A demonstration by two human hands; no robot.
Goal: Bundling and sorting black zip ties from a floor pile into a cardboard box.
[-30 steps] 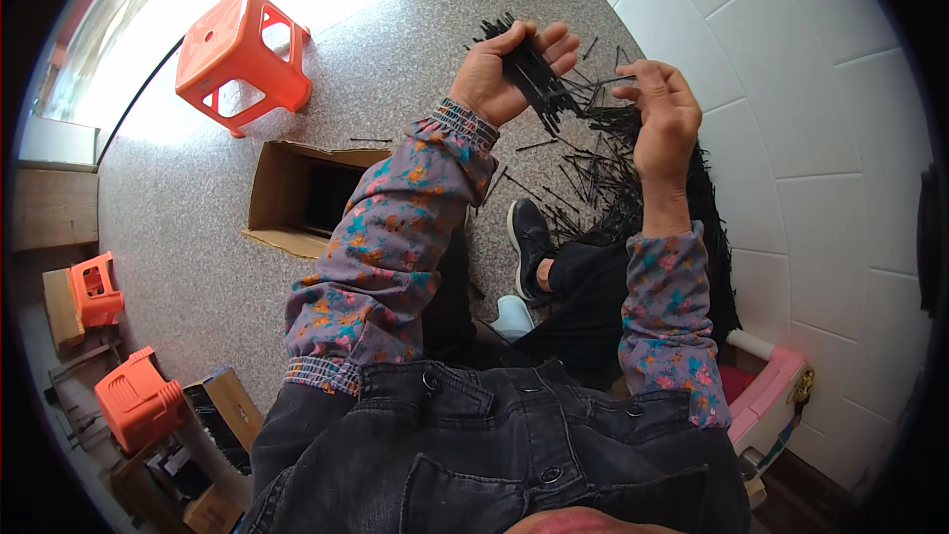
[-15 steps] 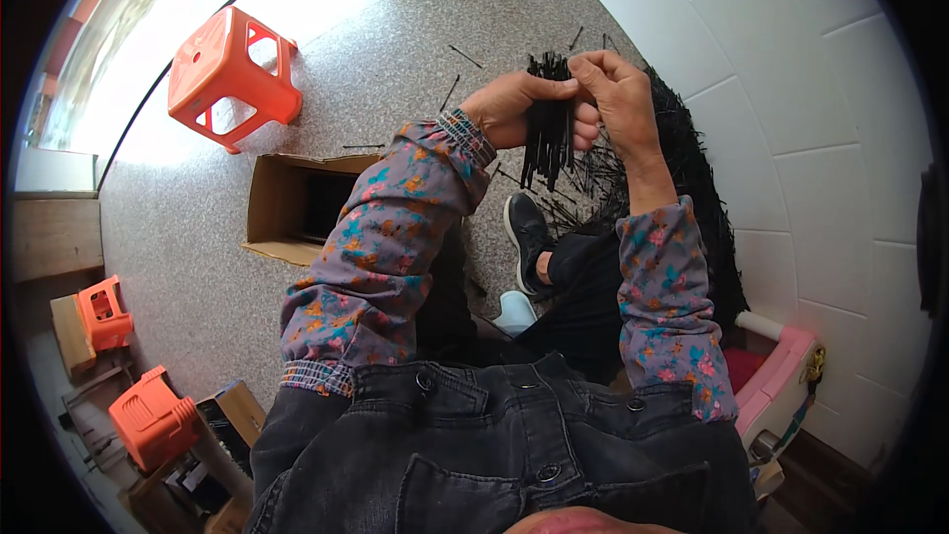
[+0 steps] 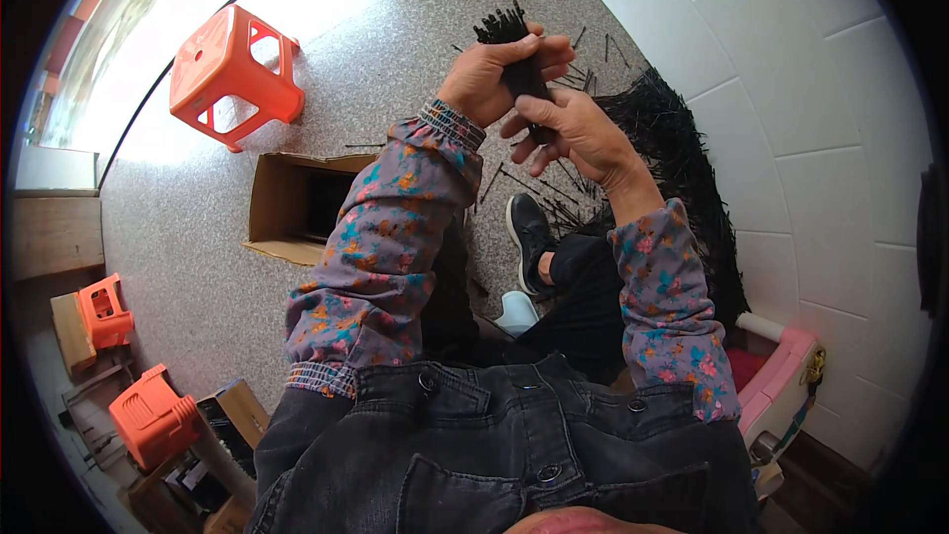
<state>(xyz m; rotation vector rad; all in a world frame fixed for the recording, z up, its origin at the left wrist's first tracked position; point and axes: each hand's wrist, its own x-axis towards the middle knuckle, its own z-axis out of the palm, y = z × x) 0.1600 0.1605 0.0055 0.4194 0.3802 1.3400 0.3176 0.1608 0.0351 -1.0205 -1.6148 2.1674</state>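
Note:
A bundle of thin black sticks (image 3: 526, 76) stands tilted between my two hands, its uneven ends showing at the top. My left hand (image 3: 491, 74) wraps round its upper part, thumb across the front. Lower down, my right hand (image 3: 571, 129) closes on the bundle's bottom end with the thumb in front and fingers behind. What exactly the sticks are, I cannot tell. Beyond and right of my hands lies a large heap of the same black sticks (image 3: 677, 153) along the wall, with several loose ones strewn on the floor.
An open cardboard box (image 3: 282, 208) stands on the speckled floor (image 3: 188, 267) left of my left arm. Farther left is an orange plastic stool (image 3: 237, 74). My black shoe (image 3: 529, 237) rests below my hands. The white tiled wall (image 3: 791, 119) rises at right, near a pink object (image 3: 781, 376).
Both hands have shifted slightly left, and the bundle is now gathered tighter and tilted. My right hand has moved from the bundle's top down to its lower end.

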